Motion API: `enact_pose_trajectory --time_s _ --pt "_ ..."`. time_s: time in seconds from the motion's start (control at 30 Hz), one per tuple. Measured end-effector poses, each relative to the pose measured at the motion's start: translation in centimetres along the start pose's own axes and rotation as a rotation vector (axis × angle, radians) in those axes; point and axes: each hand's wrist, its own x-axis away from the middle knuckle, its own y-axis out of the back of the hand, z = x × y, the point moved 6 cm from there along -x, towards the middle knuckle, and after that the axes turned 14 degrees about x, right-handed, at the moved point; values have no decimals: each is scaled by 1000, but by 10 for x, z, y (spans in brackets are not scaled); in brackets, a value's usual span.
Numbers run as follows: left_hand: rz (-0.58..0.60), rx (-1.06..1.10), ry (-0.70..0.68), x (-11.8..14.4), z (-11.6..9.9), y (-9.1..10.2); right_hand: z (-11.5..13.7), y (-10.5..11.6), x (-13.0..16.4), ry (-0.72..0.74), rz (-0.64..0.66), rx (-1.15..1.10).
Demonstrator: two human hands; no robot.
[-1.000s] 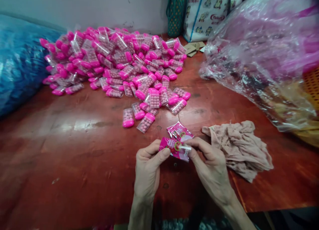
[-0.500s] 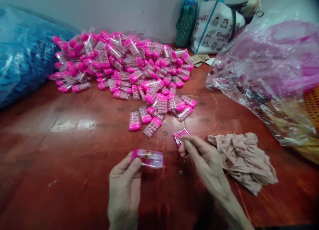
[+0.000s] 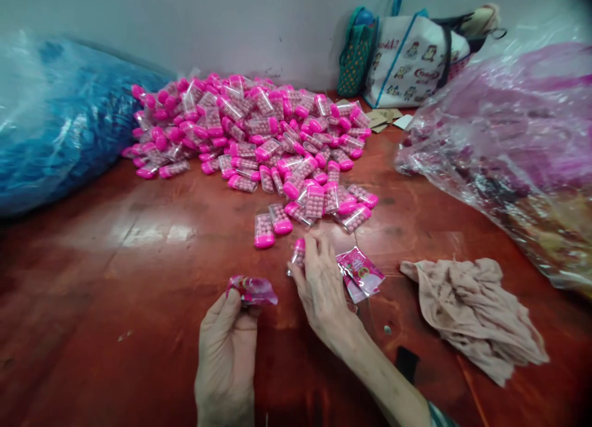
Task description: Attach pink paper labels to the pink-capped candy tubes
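Note:
My left hand (image 3: 226,353) pinches a pink plastic wrapper (image 3: 252,289) low on the red table (image 3: 115,279). My right hand (image 3: 319,285) reaches forward and closes its fingers on a clear candy case with a pink cap (image 3: 298,254) at the near edge of the pile. A big heap of the same pink-capped candy cases (image 3: 259,137) lies beyond. A few more pink wrappers (image 3: 363,273) lie flat just right of my right hand.
A crumpled beige cloth (image 3: 472,310) lies to the right. A large clear bag with pink contents (image 3: 509,143) fills the right side, a blue plastic bag (image 3: 50,131) the left. Tote bags (image 3: 407,57) stand against the back wall.
My hands split apart: the left kept one wrapper and drew left, the right dropped the remaining wrappers on the table and reached forward onto a candy case. The camera shifted, so the pile appears further right and lower.

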Motion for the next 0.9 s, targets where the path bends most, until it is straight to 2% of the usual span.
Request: enact_pose_trajectory --time_s 0.1,0.23,0.3,0.37,0.43,0.53,0.7,0.9 --pt "-35 12 32 6 5 -2 -9 5 12 -36 -20 -240" --pt "-22 -9 28 9 7 0 -21 4 32 -186 194 -744" --pt "21 -31 12 8 8 2 -24 15 41 -235 243 -948" --pt "76 -66 -15 7 8 2 -26 31 48 -251 236 -1048" --pt "116 -105 -36 7 9 2 -26 45 52 -204 231 -1044" --pt "161 -163 -44 9 12 -1 -24 59 54 -71 207 -897" --pt "157 -205 -95 12 12 -3 -24 68 56 111 143 -631" --pt "161 -248 -102 14 13 -3 -25 74 55 201 136 -593"
